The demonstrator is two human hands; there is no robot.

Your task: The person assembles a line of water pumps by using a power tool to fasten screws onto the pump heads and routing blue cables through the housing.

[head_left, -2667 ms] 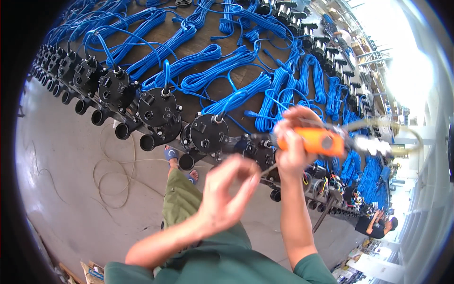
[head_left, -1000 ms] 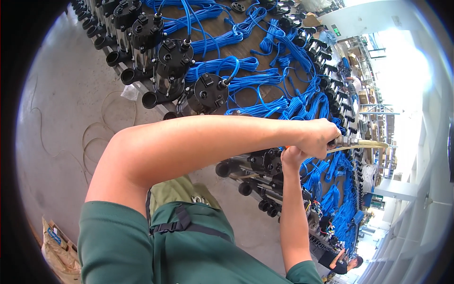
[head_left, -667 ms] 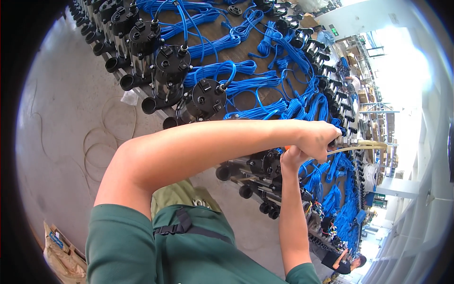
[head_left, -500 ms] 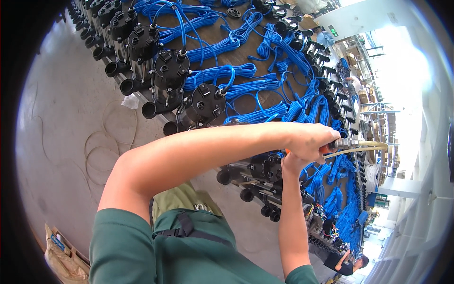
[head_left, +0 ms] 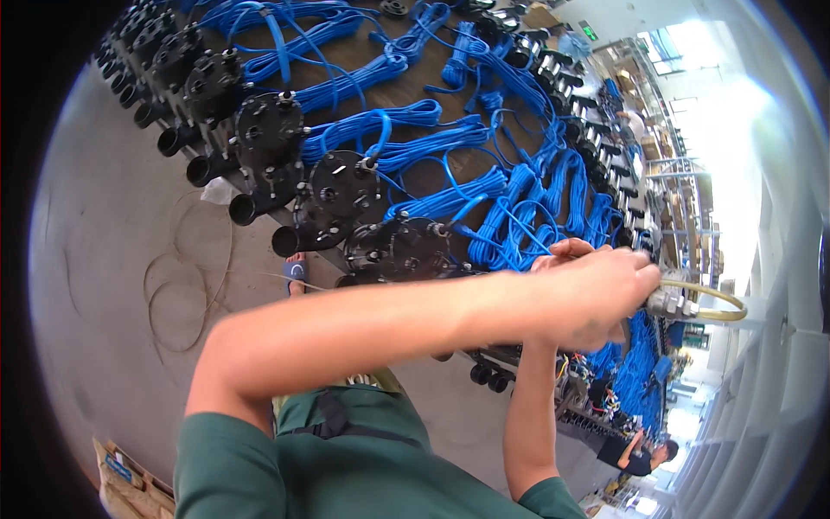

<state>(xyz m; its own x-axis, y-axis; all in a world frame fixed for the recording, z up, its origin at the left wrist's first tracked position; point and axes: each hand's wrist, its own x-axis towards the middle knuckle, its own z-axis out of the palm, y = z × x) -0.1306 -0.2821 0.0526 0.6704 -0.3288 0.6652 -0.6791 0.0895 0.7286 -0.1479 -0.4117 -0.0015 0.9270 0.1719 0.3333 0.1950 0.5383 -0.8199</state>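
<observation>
Workbench w/ blue cable coils & black valves runs toward 1 o'clock. Your left hand fists the tool w/ yellow hose at 3 o'clock, bracing it; right hand mostly hidden behind—grip can't tell.

Both hands clasped on metal hose fitting, black valves, blue cable coils
</observation>
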